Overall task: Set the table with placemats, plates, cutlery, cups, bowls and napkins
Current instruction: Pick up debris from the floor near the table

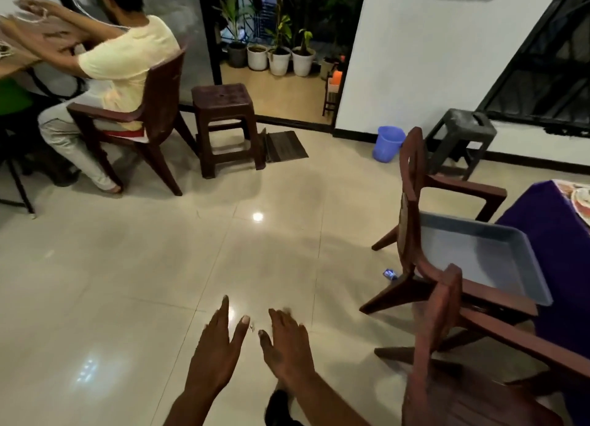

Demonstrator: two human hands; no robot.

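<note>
Both my hands are out in front of me over the tiled floor [127, 266], fingers straight and spread, palms down, holding nothing: left hand [220, 345] and right hand [287, 345] side by side, apart from each other. What I can see of the task's things lies to my right. A grey tray [479, 253] sits on the seat of the nearer brown chair [412, 202], its long side running toward the table, and it looks bare inside. Just beyond it, the table with the purple cloth [542, 221] shows only its near corner, and at the frame's right edge a patterned placemat [571, 195] with the rim of a plate [582, 207] lies on it. I judge the tray stiff and light, likely plastic with a raised lip, smooth enough to slip in one hand, so I would take it by the two short sides, fingers under the lip, thumbs on top. The plate I would treat as breakable, though too little shows to tell its material. Elsewhere a seated person [121, 55] works at another table, near a brown stool [223, 125], with a blue bucket [388, 143] by the wall
</note>
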